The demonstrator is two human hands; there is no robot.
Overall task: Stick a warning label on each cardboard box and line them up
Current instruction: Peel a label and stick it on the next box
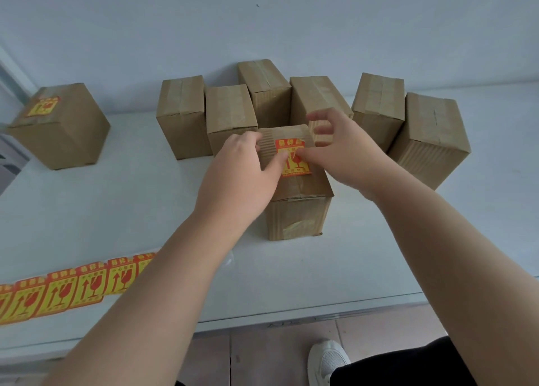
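Note:
A cardboard box (297, 213) stands upright at the middle of the white table (116, 205). On its top lies a red and yellow warning label (300, 167). My left hand (245, 170) rests on the left part of the box top, and its thumb presses the label. My right hand (344, 152) comes in from the right; its thumb presses the label too, and its fingers are spread loosely above the box. Several unlabelled boxes (230, 114) stand close behind. A labelled box (64, 135) stands alone at the far left.
A strip of warning labels (58, 292) lies along the near left of the table, partly under my left forearm. The table's front edge (291, 315) runs just below my arms. A white shoe (326, 359) shows on the tiled floor. A wall stands behind the boxes.

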